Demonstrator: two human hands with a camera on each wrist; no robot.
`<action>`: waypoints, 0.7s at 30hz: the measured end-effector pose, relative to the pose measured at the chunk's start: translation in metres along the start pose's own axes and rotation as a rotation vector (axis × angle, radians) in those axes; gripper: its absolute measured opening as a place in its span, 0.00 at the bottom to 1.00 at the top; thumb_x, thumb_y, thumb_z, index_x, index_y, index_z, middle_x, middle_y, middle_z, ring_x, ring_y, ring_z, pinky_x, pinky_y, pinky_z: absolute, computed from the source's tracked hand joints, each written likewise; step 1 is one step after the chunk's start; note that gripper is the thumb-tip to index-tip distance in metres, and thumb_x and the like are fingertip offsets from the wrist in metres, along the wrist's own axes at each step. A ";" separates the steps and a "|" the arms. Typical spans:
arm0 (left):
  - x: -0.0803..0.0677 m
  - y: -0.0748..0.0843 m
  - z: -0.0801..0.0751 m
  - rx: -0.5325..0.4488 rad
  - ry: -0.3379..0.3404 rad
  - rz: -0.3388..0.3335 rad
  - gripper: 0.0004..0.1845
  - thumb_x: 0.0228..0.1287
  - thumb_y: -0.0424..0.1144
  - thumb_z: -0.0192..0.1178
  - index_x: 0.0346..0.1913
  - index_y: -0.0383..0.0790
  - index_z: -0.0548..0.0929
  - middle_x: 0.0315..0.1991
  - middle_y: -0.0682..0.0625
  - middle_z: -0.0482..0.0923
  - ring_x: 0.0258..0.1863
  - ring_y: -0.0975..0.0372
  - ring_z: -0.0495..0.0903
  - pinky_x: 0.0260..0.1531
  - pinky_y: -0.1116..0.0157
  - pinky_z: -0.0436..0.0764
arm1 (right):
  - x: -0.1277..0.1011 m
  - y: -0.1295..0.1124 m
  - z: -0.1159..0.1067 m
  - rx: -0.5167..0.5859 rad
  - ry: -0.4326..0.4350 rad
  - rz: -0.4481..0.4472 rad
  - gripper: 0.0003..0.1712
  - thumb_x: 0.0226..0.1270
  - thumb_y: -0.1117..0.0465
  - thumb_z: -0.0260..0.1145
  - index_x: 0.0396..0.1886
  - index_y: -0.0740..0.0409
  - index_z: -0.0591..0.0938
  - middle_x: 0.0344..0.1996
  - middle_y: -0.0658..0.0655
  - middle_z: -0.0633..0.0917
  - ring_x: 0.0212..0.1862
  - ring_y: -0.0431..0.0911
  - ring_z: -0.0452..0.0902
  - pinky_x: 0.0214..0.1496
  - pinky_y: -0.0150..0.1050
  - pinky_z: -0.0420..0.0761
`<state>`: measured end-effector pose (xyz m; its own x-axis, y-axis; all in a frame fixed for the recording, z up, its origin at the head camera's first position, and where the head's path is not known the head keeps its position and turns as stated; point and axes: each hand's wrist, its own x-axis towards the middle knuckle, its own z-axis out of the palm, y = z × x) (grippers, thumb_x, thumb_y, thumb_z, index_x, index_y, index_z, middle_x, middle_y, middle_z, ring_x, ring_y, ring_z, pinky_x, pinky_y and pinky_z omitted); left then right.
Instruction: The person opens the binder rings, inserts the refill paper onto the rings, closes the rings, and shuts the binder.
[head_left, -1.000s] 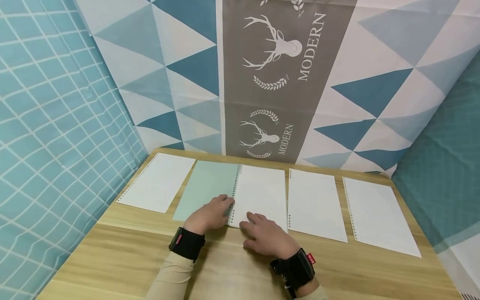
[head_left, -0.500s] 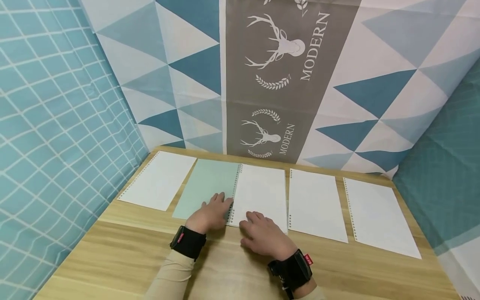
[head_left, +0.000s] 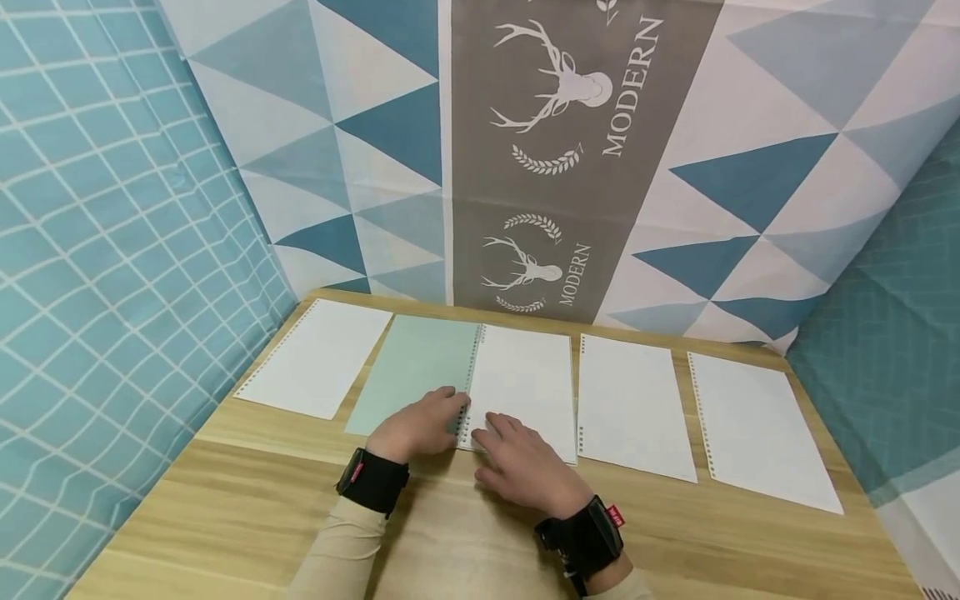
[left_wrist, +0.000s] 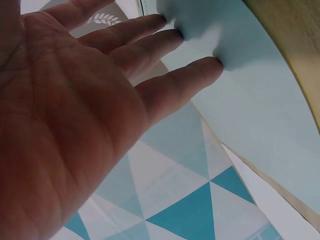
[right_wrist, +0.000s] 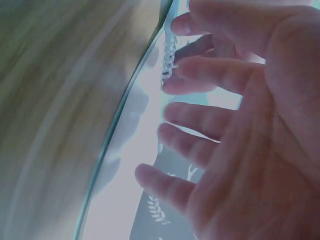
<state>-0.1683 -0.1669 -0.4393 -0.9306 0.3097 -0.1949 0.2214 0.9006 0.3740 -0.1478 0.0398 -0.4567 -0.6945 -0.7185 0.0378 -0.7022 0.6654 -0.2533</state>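
A spiral notebook lies open on the wooden table, its pale green cover (head_left: pixel 416 354) folded to the left and a white page (head_left: pixel 525 362) on the right. Between them runs the spiral binding (head_left: pixel 472 358). My left hand (head_left: pixel 422 423) rests on the lower part of the cover beside the binding. In the left wrist view its extended fingertips (left_wrist: pixel 212 67) press on the green cover. My right hand (head_left: pixel 525 467) lies over the lower edge of the page, fingers reaching forward. The right wrist view shows these fingers (right_wrist: pixel 165 182) spread above the page, holding nothing.
A loose punched sheet (head_left: pixel 318 358) lies left of the notebook. To its right are a second sheet (head_left: pixel 633 408) and a third (head_left: pixel 761 429). Patterned cloth (head_left: pixel 525 167) stands behind the table (head_left: pixel 225 500), with a blue grid cloth (head_left: pixel 97 208) at the left.
My right hand has shifted slightly forward and left over the page, towards the binding. My left hand's fingers spread a little, then drew together again in almost the same place.
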 end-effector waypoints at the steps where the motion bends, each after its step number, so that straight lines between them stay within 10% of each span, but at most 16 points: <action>1: 0.000 0.000 0.000 -0.002 0.000 0.000 0.31 0.65 0.35 0.68 0.70 0.42 0.73 0.74 0.37 0.66 0.74 0.46 0.67 0.69 0.46 0.72 | 0.001 0.000 0.000 0.008 0.006 -0.003 0.27 0.73 0.49 0.64 0.67 0.53 0.76 0.72 0.65 0.71 0.74 0.58 0.67 0.67 0.58 0.76; 21: 0.001 -0.001 0.001 0.016 0.024 0.018 0.23 0.64 0.34 0.69 0.62 0.41 0.79 0.69 0.39 0.72 0.67 0.47 0.74 0.62 0.47 0.78 | 0.000 -0.004 0.008 -0.023 -0.117 0.060 0.38 0.73 0.46 0.64 0.78 0.48 0.65 0.78 0.64 0.64 0.78 0.59 0.61 0.72 0.61 0.71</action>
<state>-0.1696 -0.1673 -0.4408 -0.9331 0.3186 -0.1666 0.2425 0.8999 0.3626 -0.1442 0.0354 -0.4639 -0.7130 -0.6954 -0.0896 -0.6646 0.7110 -0.2299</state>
